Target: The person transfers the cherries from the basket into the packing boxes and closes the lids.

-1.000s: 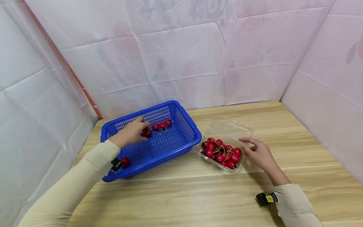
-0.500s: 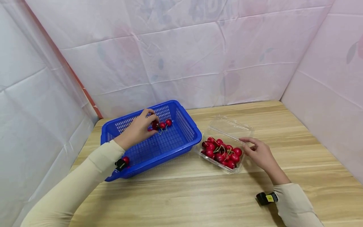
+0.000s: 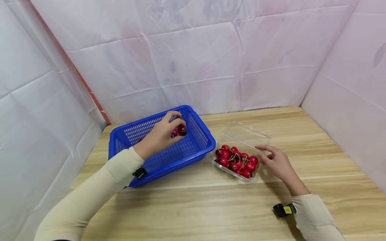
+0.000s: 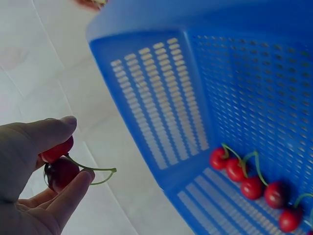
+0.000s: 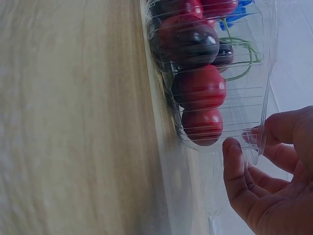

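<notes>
One basket wall [image 3: 198, 134] rises beside the clear box [image 5: 244, 116].

Left hand [image 4: 14, 171] around two green-stemmed cherries [image 4: 61, 174], plus a blue basket [image 4: 230, 88] with more cherries [image 4: 252, 188] in a row inside.

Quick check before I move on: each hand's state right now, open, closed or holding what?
Left hand: holding two stemmed cherries.
Right hand: pinching the edge of the clear container.

The left wrist view's edge cuts off the blue basket [image 4: 201, 93].
</notes>
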The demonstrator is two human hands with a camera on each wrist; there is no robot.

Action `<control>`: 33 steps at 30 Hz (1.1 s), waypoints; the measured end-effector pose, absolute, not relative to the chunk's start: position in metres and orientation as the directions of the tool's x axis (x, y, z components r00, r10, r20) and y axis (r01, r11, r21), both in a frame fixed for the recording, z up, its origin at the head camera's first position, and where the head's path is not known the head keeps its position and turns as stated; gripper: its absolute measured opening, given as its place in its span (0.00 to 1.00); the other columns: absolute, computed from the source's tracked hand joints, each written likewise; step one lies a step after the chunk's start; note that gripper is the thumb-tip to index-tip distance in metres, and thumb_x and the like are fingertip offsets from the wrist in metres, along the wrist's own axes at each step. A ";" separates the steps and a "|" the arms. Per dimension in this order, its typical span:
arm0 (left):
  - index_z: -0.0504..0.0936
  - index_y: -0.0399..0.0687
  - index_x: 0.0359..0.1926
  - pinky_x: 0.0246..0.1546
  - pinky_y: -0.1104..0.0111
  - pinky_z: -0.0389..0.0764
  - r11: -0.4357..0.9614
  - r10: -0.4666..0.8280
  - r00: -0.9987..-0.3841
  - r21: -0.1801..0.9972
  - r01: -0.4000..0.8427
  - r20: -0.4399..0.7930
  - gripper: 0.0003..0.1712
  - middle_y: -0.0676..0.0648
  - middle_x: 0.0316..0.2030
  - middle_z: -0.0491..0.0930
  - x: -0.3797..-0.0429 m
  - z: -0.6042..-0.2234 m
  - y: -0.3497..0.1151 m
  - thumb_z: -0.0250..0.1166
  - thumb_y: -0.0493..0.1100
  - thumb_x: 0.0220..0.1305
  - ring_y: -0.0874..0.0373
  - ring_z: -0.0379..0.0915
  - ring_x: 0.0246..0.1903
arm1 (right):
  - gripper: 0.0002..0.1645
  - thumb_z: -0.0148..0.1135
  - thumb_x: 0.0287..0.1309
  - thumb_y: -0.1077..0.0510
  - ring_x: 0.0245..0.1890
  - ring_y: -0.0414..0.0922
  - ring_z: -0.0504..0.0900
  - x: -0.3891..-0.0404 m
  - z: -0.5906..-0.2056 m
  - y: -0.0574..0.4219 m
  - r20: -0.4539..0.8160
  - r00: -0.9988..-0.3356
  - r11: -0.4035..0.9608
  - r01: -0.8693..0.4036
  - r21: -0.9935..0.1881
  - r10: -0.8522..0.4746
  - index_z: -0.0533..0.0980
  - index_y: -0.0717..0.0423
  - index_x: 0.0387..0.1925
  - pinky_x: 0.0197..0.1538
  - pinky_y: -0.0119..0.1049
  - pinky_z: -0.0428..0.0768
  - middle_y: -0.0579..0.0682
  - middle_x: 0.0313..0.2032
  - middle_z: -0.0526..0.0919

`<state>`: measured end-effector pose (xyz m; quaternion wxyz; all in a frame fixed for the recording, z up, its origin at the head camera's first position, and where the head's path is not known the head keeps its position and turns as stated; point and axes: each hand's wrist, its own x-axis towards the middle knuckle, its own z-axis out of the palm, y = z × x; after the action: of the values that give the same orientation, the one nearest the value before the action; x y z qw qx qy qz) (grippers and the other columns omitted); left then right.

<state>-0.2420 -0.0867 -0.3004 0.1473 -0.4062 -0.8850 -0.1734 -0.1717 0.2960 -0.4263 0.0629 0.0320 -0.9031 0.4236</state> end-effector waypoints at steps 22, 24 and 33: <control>0.76 0.47 0.51 0.44 0.73 0.78 0.366 0.838 -0.392 0.142 0.920 0.379 0.19 0.41 0.60 0.66 -0.218 -0.307 0.007 0.69 0.39 0.58 0.56 0.78 0.43 | 0.20 0.52 0.65 0.61 0.22 0.40 0.77 -0.173 -0.431 0.295 0.133 -0.991 0.622 -0.107 -0.776 -0.003 0.74 0.62 0.57 0.18 0.32 0.67 0.66 0.39 0.81; 0.76 0.48 0.51 0.45 0.73 0.78 0.358 0.851 -0.385 0.139 0.923 0.358 0.19 0.41 0.61 0.66 -0.216 -0.310 0.016 0.68 0.39 0.59 0.55 0.77 0.45 | 0.20 0.52 0.65 0.61 0.23 0.41 0.78 -0.173 -0.431 0.295 0.128 -0.992 0.621 -0.101 -0.777 0.000 0.74 0.62 0.57 0.18 0.32 0.67 0.65 0.39 0.81; 0.77 0.47 0.51 0.48 0.75 0.76 0.307 0.892 -0.317 0.084 0.948 0.323 0.15 0.42 0.59 0.64 -0.212 -0.326 0.046 0.64 0.38 0.63 0.55 0.76 0.46 | 0.20 0.52 0.66 0.61 0.25 0.41 0.78 -0.174 -0.428 0.296 0.112 -0.994 0.630 -0.081 -0.773 0.009 0.74 0.61 0.57 0.20 0.33 0.68 0.65 0.40 0.81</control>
<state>-0.2121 0.0459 -0.3260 0.1084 -0.5743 -0.8010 -0.1300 -0.1738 0.2963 -0.4277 0.0525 0.0198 -0.9012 0.4298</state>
